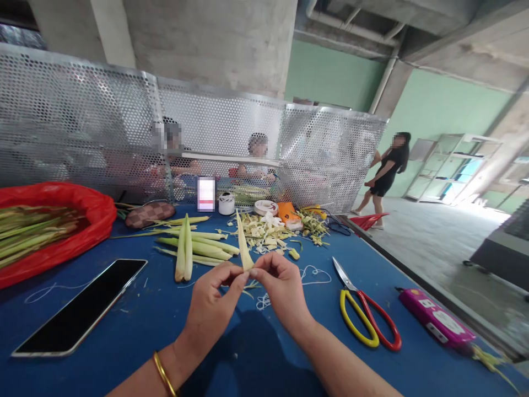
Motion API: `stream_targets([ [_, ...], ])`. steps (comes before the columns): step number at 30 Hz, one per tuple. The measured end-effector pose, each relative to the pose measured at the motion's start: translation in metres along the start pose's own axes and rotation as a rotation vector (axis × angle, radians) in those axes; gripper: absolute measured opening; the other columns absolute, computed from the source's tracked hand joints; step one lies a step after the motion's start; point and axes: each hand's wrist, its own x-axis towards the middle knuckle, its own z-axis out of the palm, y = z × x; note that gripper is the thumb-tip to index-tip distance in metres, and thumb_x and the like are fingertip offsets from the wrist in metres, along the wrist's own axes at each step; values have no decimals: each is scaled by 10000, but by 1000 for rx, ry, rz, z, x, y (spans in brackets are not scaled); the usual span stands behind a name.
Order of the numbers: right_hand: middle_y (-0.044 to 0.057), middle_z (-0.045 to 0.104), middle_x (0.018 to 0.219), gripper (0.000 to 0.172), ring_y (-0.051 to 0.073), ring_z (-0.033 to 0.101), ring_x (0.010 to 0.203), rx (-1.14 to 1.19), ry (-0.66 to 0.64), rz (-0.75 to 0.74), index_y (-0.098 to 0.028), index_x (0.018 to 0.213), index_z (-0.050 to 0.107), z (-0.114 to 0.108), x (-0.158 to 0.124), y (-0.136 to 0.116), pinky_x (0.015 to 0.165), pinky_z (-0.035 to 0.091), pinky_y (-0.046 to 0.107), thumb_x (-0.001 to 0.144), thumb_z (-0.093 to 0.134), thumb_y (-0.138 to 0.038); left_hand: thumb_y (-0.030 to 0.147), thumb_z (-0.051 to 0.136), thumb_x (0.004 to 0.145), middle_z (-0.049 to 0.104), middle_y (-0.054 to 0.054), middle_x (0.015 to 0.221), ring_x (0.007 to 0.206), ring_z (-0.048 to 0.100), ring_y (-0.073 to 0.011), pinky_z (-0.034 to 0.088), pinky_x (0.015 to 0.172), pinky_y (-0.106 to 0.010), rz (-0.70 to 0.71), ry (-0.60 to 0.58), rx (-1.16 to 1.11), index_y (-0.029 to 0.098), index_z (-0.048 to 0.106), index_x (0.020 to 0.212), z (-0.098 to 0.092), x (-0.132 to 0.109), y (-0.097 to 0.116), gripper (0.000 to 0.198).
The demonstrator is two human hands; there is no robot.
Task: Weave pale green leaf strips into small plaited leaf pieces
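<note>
A pale yellow-green pointed leaf (243, 245) stands upright, tip up, between my two hands. My left hand (218, 295) pinches its base from the left, thumb against the fingers. From the other side my right hand (281, 284) pinches the same base, fingertips almost meeting the left ones. Just beyond and to the left lie a pair of folded green leaf pieces (184, 251) and several long green stalks (206, 246). Loose white string (263, 301) lies under and beside my right hand, partly hidden by it.
Scissors (363, 311) with yellow and red handles lie at right, near a purple packet (438, 318). A phone (82, 309) and a red bag of stalks (95, 204) are at left. Leaf scraps (264, 234) are piled behind. A perforated metal screen (223, 121) borders the blue table (165, 309); people are beyond.
</note>
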Motion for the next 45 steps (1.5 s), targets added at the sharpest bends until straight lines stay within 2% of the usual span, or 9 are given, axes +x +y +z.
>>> stream_targets([
  [5, -37, 570, 578, 89, 114, 475, 573, 26, -9, -1, -183, 636, 621, 2, -1, 0, 567, 392, 239, 687, 688, -210, 382, 561, 833, 612, -4, 658, 651, 546, -151, 407, 609, -235, -95, -2, -61, 191, 641, 674, 0, 0, 0, 261],
  [9, -34, 597, 604, 85, 120, 510, 598, -25, 15, -46, -185, 651, 636, 3, -2, 3, 592, 415, 238, 716, 690, -192, 417, 594, 794, 567, 15, 582, 588, 482, -125, 379, 573, -222, -227, 51, -206, 183, 625, 603, 5, -1, -1, 304],
  [15, -8, 652, 746, 80, 143, 598, 736, -262, -42, -357, -206, 746, 673, 1, -5, 8, 692, 453, 250, 799, 668, -146, 421, 704, 656, 556, 10, 564, 562, 448, -109, 368, 548, -219, -537, 147, -536, 161, 626, 570, 11, 1, -1, 284],
  [18, -7, 650, 772, 114, 144, 602, 762, -336, -66, -430, -218, 782, 673, -1, -5, 9, 705, 454, 251, 829, 639, -119, 386, 727, 615, 568, 7, 576, 575, 457, -106, 374, 560, -216, -633, 148, -608, 156, 633, 577, 11, 1, 4, 251],
  [22, -16, 629, 753, 171, 132, 590, 732, -361, -51, -454, -218, 753, 647, -3, -4, 11, 683, 452, 238, 843, 603, -79, 364, 729, 606, 582, 2, 608, 614, 482, -110, 379, 570, -211, -675, 76, -693, 154, 653, 602, 9, 0, 10, 224],
  [28, -9, 628, 763, 150, 141, 588, 738, -434, -63, -518, -220, 768, 641, -6, -2, 13, 682, 458, 246, 853, 606, -102, 352, 726, 591, 570, 3, 591, 583, 469, -98, 366, 553, -209, -718, 27, -775, 153, 635, 574, 7, 0, 10, 220],
  [33, 14, 645, 809, 103, 169, 602, 788, -524, -109, -631, -230, 858, 652, -8, -4, 12, 716, 477, 281, 864, 613, -134, 376, 725, 594, 517, 19, 534, 533, 408, -82, 315, 521, -209, -692, 72, -760, 151, 599, 541, 8, 0, 9, 264],
  [38, 14, 647, 764, 109, 170, 591, 754, -622, -87, -735, -221, 821, 636, -9, -5, 11, 713, 465, 299, 866, 611, -124, 364, 731, 614, 504, 29, 528, 529, 395, -83, 306, 517, -216, -686, 80, -760, 159, 581, 533, 11, -2, 7, 267],
  [45, 4, 637, 733, 155, 152, 583, 696, -663, -88, -836, -209, 807, 606, -11, -2, 8, 730, 452, 314, 869, 575, -71, 293, 764, 599, 605, 5, 661, 643, 510, -101, 380, 575, -210, -820, 6, -931, 150, 673, 679, 10, -3, 4, 187],
])
